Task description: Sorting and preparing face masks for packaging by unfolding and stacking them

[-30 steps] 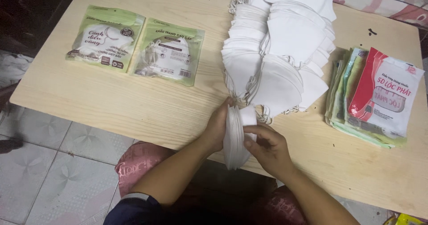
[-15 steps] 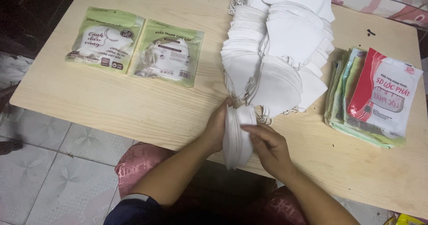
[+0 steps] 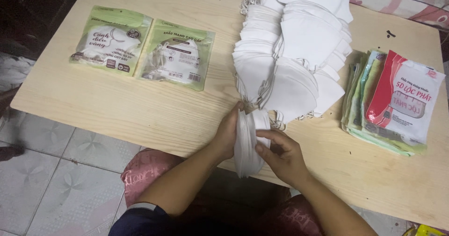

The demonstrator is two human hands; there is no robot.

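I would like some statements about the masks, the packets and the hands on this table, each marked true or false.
1. Both hands hold a small bundle of white masks. True.
2. The left hand rests on the green packets. False: it is on the bundle, far from the two green packets.
3. A large mask pile lies on the table. True.
4. The packet stack lies left of the pile. False: it lies to its right.
5. The right hand is empty. False: its fingers touch the bundle.
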